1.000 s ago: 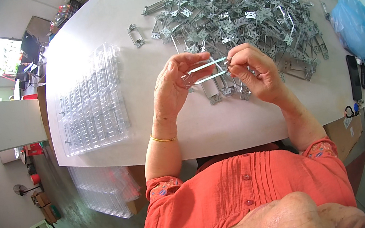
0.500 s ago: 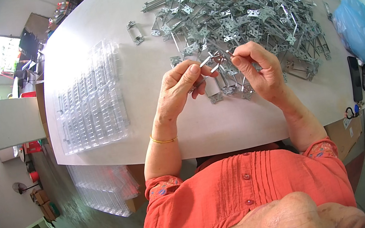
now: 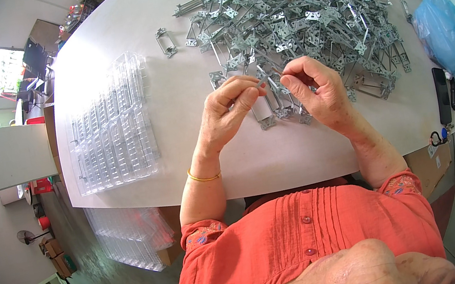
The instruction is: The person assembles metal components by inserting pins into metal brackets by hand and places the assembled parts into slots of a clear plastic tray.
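Over the near edge of a heap of grey metal brackets (image 3: 309, 22), my two hands face each other with their fingertips close together. My left hand (image 3: 229, 112) is closed, thumb against forefinger, on a small metal bracket (image 3: 263, 81). My right hand (image 3: 321, 91) also pinches at a thin metal end beside it, thumb and forefinger pressed together. Fingers cover much of the held metal, and it blends with the heap behind, so its full shape is hidden. Loose frame-shaped brackets (image 3: 263, 117) lie just below the fingertips.
Left on the white table (image 3: 255, 167) lies a clear plastic blister tray (image 3: 112, 124), with more trays (image 3: 126, 235) below the table edge. One bracket (image 3: 166, 42) lies apart. A blue plastic bag (image 3: 443, 36), a black phone (image 3: 441, 96) and keys (image 3: 440, 136) are at right.
My left fingers have curled further closed, and the bright metal ends between my hands show less. My right hand has shifted slightly left and down.
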Demonstrator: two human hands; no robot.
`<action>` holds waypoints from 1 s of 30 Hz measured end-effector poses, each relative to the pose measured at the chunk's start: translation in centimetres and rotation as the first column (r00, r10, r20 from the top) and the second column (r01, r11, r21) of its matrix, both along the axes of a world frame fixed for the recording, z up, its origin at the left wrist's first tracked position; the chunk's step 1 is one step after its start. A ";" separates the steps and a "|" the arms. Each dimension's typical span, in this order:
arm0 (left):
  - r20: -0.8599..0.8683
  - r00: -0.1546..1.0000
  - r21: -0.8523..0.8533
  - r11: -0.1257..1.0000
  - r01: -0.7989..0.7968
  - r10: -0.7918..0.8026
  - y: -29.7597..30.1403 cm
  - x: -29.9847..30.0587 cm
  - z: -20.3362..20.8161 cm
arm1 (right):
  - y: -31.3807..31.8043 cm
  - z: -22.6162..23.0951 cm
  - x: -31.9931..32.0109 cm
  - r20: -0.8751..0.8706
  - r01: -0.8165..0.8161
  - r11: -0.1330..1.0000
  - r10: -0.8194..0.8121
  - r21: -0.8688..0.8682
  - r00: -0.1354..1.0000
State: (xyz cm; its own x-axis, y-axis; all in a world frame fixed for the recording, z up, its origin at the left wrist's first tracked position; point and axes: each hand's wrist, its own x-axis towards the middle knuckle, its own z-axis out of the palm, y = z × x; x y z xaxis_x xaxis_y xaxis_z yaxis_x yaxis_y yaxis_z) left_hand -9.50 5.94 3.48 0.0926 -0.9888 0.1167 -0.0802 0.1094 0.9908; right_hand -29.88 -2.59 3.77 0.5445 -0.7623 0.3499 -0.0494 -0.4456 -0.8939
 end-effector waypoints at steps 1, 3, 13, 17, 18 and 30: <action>0.102 0.995 -0.066 0.997 0.026 -0.019 -0.1 -0.1 0.0 | 0.2 0.3 0.0 0.021 0.002 0.997 -0.004 0.076 1.000; 0.202 0.979 -0.129 0.990 0.060 -0.033 -0.1 -0.2 0.1 | 0.2 0.4 0.0 0.041 0.004 0.988 -0.010 0.152 0.999; 0.088 0.996 -0.036 0.999 0.026 -0.022 0.1 -0.5 0.2 | -0.3 0.2 -0.1 0.195 -0.173 0.861 0.088 0.478 0.977; -0.039 0.999 0.015 1.000 0.010 -0.009 0.3 -0.2 0.1 | -0.1 0.4 0.0 0.202 -0.172 0.840 0.076 0.516 0.977; -0.040 0.999 0.014 1.000 0.011 -0.011 0.2 -0.2 0.2 | -0.1 0.4 -0.1 0.201 -0.170 0.840 0.074 0.515 0.977; -0.074 0.996 -0.003 0.999 -0.045 0.045 0.0 -0.2 -0.2 | 0.2 0.4 0.0 0.183 -0.164 0.844 0.080 0.510 0.980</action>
State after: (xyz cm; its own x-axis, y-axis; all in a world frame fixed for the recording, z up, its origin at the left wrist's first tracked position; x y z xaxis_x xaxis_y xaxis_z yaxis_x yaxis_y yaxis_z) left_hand -9.70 5.98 3.31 0.1457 -0.9829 0.1125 -0.0114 0.1120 0.9936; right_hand -29.86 -2.38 4.21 0.6187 -0.7856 0.0046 0.1263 0.0938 -0.9875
